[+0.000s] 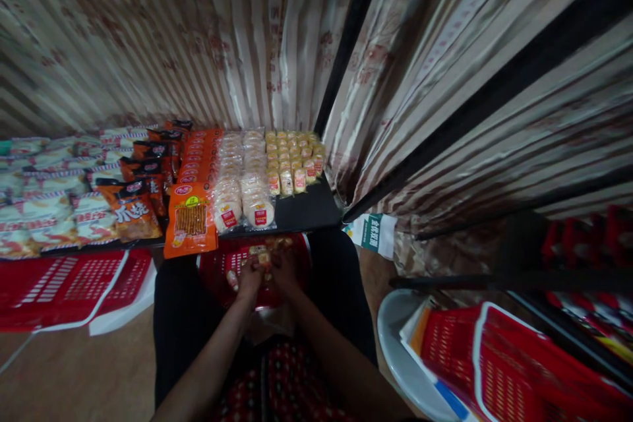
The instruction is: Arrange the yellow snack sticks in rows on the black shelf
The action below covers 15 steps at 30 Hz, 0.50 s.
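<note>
A red plastic basket (pixel 222 257) sits between my knees, under the shelf edge, with several small wrapped snacks (pixel 232 279) in it. My left hand (pixel 251 277) is inside the basket, its fingers closed on a small yellowish wrapped snack (pixel 262 256). Close beside it, my right hand (pixel 285 270) reaches in with fingers curled among the snacks; dim light hides just what it grips. On the black shelf above, matching small wrapped snacks (pixel 291 161) stand in rows at the right end.
Left of them on the black shelf (pixel 309 208) are clear-wrapped round crackers (pixel 242 178), orange stick-snack bags (pixel 190 217) and white packets (pixel 49 217). Red baskets stand at the left (pixel 74 283) and right (pixel 524 362), the latter by a grey stool (pixel 395 336). Black poles (pixel 475 92) cross before striped curtains.
</note>
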### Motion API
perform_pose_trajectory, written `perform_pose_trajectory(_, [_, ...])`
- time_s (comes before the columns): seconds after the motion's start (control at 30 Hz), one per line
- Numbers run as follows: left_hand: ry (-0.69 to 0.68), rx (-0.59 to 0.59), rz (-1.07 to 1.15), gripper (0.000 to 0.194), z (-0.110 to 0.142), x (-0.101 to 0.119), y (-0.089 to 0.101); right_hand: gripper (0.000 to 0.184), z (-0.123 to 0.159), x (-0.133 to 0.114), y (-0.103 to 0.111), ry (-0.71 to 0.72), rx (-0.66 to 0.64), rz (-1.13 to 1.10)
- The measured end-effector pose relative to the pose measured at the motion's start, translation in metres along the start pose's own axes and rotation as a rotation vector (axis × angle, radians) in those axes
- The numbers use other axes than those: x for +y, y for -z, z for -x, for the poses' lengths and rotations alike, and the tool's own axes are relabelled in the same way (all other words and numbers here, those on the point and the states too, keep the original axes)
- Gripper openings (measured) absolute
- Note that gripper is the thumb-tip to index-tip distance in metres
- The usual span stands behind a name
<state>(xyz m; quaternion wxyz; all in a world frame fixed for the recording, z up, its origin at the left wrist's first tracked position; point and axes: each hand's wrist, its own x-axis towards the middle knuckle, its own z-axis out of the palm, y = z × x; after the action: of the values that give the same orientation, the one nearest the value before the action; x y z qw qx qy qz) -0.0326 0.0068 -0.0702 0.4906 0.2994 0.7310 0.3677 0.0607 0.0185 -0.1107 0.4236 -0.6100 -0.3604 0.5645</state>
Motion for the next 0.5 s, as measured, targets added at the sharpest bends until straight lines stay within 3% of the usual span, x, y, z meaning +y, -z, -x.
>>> perform_pose_trajectory(0.1, [-0.016,-0.03,0.032,0.025,0.009,0.006,-0.005,0.032,0.009,-0.016,0.008,0.028,0.011,0.024])
perform_pose_trajectory(0.27, [-0.06,-0.037,0.004,0.029,0.021,0.012,-0.012,0.034,0.019,-0.042,0.019,0.098,0.038,0.27])
perform_pose_trajectory(0.5, [-0.09,-0.025,-0.056,0.031,0.025,0.02,-0.014,0.039,0.031,-0.065,0.03,0.146,-0.051,0.546])
